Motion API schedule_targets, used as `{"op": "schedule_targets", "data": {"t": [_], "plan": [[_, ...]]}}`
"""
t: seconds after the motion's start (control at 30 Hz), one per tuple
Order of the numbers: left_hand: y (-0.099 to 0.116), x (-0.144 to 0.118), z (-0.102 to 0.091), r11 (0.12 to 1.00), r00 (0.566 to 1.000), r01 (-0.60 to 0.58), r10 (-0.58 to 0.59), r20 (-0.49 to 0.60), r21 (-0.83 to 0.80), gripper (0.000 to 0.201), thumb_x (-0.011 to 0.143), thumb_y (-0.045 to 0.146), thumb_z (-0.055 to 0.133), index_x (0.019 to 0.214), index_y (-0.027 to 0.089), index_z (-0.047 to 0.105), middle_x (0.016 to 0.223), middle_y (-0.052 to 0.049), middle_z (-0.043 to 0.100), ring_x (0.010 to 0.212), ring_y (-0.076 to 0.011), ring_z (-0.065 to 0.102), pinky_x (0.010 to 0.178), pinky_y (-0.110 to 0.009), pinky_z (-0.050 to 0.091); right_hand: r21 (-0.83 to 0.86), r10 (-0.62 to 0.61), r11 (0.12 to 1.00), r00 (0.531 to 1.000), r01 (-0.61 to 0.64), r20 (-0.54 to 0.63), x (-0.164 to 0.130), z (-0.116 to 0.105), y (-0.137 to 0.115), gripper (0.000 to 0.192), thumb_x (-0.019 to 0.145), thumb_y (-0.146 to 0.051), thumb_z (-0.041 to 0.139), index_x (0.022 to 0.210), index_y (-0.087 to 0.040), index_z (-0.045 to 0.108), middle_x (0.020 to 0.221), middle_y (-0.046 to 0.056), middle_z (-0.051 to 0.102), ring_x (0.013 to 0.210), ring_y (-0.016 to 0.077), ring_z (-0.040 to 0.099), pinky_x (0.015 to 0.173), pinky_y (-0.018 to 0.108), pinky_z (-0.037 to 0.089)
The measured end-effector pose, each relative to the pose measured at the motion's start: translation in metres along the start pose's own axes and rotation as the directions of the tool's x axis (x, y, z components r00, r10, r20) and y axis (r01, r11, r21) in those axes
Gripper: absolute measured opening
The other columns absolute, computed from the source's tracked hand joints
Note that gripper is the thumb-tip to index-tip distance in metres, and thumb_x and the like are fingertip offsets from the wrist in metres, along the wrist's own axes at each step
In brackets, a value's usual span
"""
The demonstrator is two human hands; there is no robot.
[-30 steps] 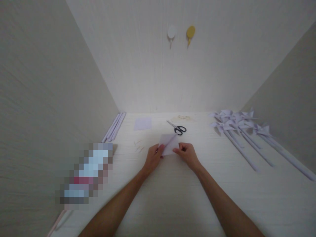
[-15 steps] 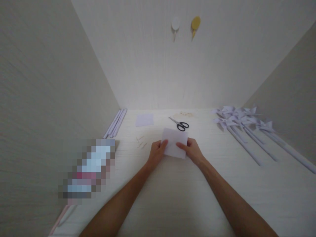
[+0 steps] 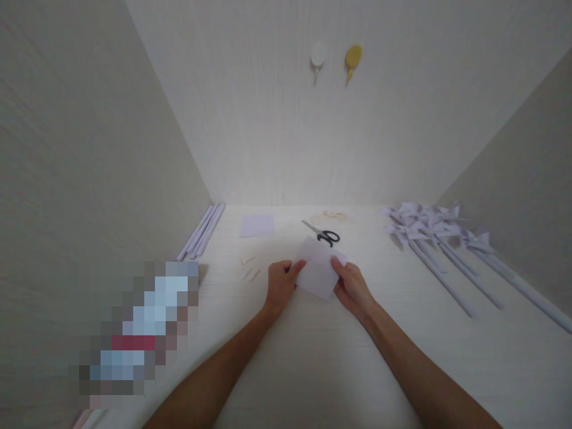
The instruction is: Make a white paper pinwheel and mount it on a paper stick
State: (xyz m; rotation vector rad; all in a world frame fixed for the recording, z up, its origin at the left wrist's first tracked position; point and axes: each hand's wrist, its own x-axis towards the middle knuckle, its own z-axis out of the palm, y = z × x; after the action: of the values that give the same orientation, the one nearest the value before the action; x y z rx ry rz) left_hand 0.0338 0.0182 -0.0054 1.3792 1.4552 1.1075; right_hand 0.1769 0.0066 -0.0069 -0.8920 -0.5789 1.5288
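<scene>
A square sheet of pale paper (image 3: 318, 271) is held tilted between both hands above the white table. On its left edge, my left hand (image 3: 282, 283) pinches it with the thumb on top. My right hand (image 3: 354, 286) grips the right side, its thumb also lying over the paper. Just beyond the sheet lie black-handled scissors (image 3: 329, 236), blades toward the far left. Another flat lilac paper square (image 3: 257, 225) rests left of the scissors. Several thin, short pieces (image 3: 250, 269) lie near my left hand; their kind is too small to tell.
Rolled paper sticks (image 3: 202, 232) lie at the left wall, behind a pixelated object (image 3: 143, 328). Several paper pinwheels (image 3: 424, 223) on sticks are piled at the right. Small tan bits (image 3: 334, 215) lie along the back wall, where a white hook (image 3: 319, 56) and a yellow hook (image 3: 353, 58) hang.
The paper has turned clockwise in my hands, a corner now pointing away from me. My right thumb has moved up toward its right corner. The whole view has shifted slightly.
</scene>
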Motion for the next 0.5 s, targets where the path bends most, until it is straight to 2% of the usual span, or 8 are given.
{"op": "schedule_targets", "data": {"t": [0.1,0.27,0.4,0.5], "plan": [[0.0,0.004,-0.003,1.0,1.0,-0.011,0.011,-0.011,-0.025,0.045,0.064,0.05,0.05,0.039,0.016,0.033,0.038,0.006,0.028,0.037,-0.0051,0.027,0.037,-0.019,0.019,0.027,0.01,1.0,1.0,-0.01,0.005,-0.002,0.0,-0.001,0.024,0.056,-0.028,0.072,0.072,-0.012,0.064,0.068,0.005,0.068,0.067,0.0177,0.063,0.062,0.027,0.051],[0.002,0.005,-0.003,0.997,1.0,0.004,-0.002,0.028,-0.073,0.042,0.062,0.046,0.051,0.038,0.016,0.034,0.037,0.006,0.029,0.036,-0.0048,0.027,0.036,-0.019,0.019,0.088,-0.046,0.995,0.998,0.05,-0.044,-0.001,-0.001,-0.004,0.019,0.052,-0.024,0.074,0.063,-0.013,0.064,0.06,0.002,0.067,0.056,0.013,0.061,0.056,0.022,0.051],[0.001,0.004,-0.003,0.997,1.0,0.01,-0.01,0.013,-0.079,0.041,0.063,0.044,0.051,0.038,0.016,0.033,0.036,0.006,0.029,0.036,-0.0045,0.027,0.036,-0.019,0.02,0.146,-0.111,0.981,0.987,0.127,-0.113,0.003,-0.006,-0.005,0.016,0.049,-0.021,0.075,0.053,-0.013,0.061,0.051,-0.002,0.063,0.047,0.0064,0.056,0.047,0.013,0.047],[0.0,0.004,-0.003,0.997,1.0,0.001,-0.001,0.002,-0.078,0.042,0.063,0.044,0.052,0.037,0.016,0.033,0.035,0.006,0.029,0.036,-0.0045,0.027,0.036,-0.019,0.021,0.228,-0.121,0.96,0.976,0.162,-0.183,0.006,-0.01,-0.008,0.017,0.046,-0.018,0.076,0.053,-0.015,0.06,0.052,-0.004,0.063,0.047,0.0044,0.056,0.045,0.009,0.047]]}}
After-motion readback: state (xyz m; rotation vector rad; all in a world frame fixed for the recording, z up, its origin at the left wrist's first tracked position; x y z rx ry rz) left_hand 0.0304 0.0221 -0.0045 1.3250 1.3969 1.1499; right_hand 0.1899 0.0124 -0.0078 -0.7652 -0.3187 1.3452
